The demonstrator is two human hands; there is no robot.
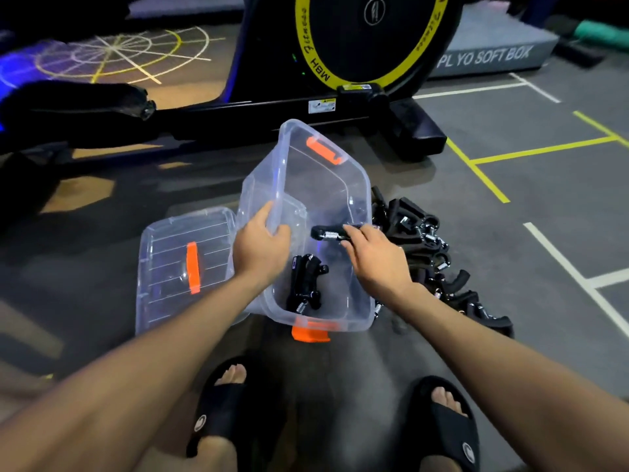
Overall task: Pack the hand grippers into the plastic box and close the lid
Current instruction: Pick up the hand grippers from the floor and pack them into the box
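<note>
The head camera looks down at a clear plastic box (326,185) standing on grey floor (510,233) marked with white and yellow lines. The box is thin-walled, see-through and rounded at the corners, with an orange latch (324,149) on its far end and another orange latch (310,332) on its near end; it is tipped, its far end raised and its open mouth turned toward the viewer. The left hand (262,247) grips the box's left wall, thumb inside and fingers curled over the rim. The right hand (376,257) reaches over the right rim and pinches a hand gripper (332,232) between thumb and fingertips (350,228); the gripper is black with a bright coiled metal spring, and it hangs inside the box, above the bottom, jutting left from the fingertips. A second gripper (304,284), black and glossy with a spring at its near end, lies on the box's bottom near the front wall, apart from both hands. Just right of the box, touching its side, a pile (429,253) of more black grippers with foam-like handles and steel springs spreads over the floor. Left of the box lies the lid (177,267), clear, ribbed and flat, with an orange handle (193,267) across its middle. Behind stands a black exercise machine (360,39) with a yellow-ringed wheel, and a grey soft box (490,52) beyond it. Two feet in black slides (221,403) show at the bottom edge.
</note>
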